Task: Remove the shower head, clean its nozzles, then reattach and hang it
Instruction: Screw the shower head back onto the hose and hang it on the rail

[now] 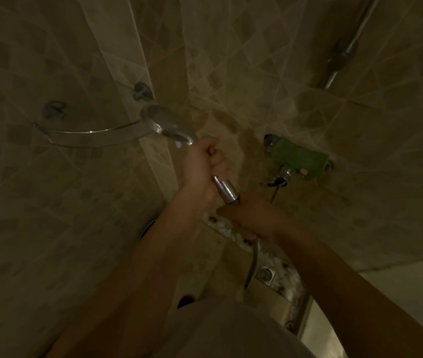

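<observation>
Head view: left hand (202,166) grips the shower head (169,125) handle; right hand (249,218) clutches the hose (253,262).

This is a home bathroom, in the shower corner. Beige patterned wall tiles (231,81) cover the two walls that meet at the far middle. A curved chrome corner shelf (94,134) is fixed to the left wall, with two small wall fittings (142,90) above it. On the right wall sits a chrome mixer tap (282,174) with a green cloth (300,157) draped over it, and a chrome riser rail (344,50) runs up the far right. Below, a square floor drain (265,274) lies in a pebbled strip.
</observation>
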`<action>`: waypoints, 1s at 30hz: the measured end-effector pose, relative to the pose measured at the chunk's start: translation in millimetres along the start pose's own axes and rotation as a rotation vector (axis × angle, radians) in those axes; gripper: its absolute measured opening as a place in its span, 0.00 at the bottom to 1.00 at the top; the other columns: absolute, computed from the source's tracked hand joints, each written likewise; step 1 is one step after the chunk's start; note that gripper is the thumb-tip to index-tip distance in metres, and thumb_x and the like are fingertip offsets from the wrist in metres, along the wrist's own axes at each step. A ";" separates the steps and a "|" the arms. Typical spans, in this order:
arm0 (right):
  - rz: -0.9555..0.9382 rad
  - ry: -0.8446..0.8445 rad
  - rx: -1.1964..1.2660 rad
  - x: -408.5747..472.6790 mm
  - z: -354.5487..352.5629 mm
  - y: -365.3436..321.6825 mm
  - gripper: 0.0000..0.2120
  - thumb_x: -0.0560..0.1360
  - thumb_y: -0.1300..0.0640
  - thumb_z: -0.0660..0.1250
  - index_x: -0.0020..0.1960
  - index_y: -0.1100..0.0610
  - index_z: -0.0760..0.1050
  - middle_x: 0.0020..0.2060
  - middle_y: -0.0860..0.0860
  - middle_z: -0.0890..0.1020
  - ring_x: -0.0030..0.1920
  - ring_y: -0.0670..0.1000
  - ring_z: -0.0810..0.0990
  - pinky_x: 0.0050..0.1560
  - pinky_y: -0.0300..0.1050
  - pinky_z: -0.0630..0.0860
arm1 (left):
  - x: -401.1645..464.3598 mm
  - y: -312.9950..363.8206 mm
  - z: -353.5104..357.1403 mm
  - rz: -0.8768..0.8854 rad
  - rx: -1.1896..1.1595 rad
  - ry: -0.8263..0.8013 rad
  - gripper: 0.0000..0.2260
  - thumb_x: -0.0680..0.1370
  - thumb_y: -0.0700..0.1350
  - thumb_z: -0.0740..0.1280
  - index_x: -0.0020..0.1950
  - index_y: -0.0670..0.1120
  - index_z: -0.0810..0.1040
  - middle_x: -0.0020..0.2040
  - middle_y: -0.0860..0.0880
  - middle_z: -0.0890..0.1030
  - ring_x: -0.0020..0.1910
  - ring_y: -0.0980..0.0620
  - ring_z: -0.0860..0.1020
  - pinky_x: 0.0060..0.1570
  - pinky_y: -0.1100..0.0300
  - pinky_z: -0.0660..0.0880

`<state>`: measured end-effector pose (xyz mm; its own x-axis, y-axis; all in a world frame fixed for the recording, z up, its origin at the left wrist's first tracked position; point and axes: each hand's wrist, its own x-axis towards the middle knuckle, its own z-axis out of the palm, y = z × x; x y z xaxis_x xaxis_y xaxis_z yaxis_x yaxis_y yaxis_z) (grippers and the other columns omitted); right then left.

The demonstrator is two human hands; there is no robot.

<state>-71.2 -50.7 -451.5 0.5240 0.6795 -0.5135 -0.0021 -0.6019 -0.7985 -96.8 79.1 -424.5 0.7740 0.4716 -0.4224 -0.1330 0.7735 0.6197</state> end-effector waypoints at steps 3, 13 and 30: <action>0.077 -0.331 0.455 -7.0 -5.6 -5.0 0.21 0.76 0.57 0.67 0.25 0.49 0.70 0.21 0.45 0.66 0.19 0.43 0.60 0.18 0.33 0.58 | -1.1 10.1 -0.3 -0.070 -0.102 -0.284 0.19 0.79 0.42 0.61 0.27 0.48 0.65 0.19 0.54 0.61 0.15 0.58 0.59 0.16 0.67 0.56; -0.049 0.140 0.328 3.6 1.7 -13.2 0.17 0.75 0.58 0.67 0.30 0.54 0.67 0.21 0.49 0.69 0.18 0.47 0.65 0.20 0.37 0.61 | 7.6 4.8 31.6 0.369 0.383 0.218 0.14 0.80 0.56 0.70 0.51 0.45 0.79 0.33 0.47 0.78 0.29 0.50 0.80 0.34 0.49 0.83; 0.001 -0.067 0.385 -2.2 -5.4 -0.5 0.19 0.75 0.56 0.69 0.27 0.51 0.68 0.19 0.46 0.69 0.18 0.45 0.64 0.19 0.35 0.60 | 4.6 12.4 7.8 -0.120 0.064 -0.234 0.11 0.76 0.47 0.68 0.36 0.46 0.72 0.27 0.49 0.71 0.27 0.51 0.70 0.31 0.60 0.73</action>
<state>-67.7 -54.2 -448.3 0.4672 0.7127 -0.5233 -0.3289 -0.4093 -0.8511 -90.0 87.6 -413.5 0.9050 0.2614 -0.3357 0.0022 0.7861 0.6181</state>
